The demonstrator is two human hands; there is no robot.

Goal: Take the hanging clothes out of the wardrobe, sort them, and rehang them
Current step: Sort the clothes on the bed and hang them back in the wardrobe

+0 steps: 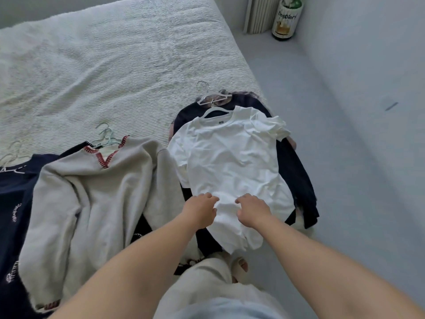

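Observation:
A white T-shirt (232,162) on a white hanger (216,110) lies on top of a pile of dark clothes (296,171) at the bed's near right corner. My left hand (201,209) and my right hand (253,209) rest side by side on the shirt's lower part, fingers curled into the fabric. To the left lies a grey sweater with red stitching (92,187) on pale green hangers (107,138). A navy garment (13,199) lies at the far left, partly under the sweater.
The bed (103,65) has a white textured cover. Grey floor (345,180) runs along its right side up to a pale wall. A dark bottle (286,19) and a ribbed white panel (259,14) stand in the far corner. My light trouser leg and foot (239,265) are below.

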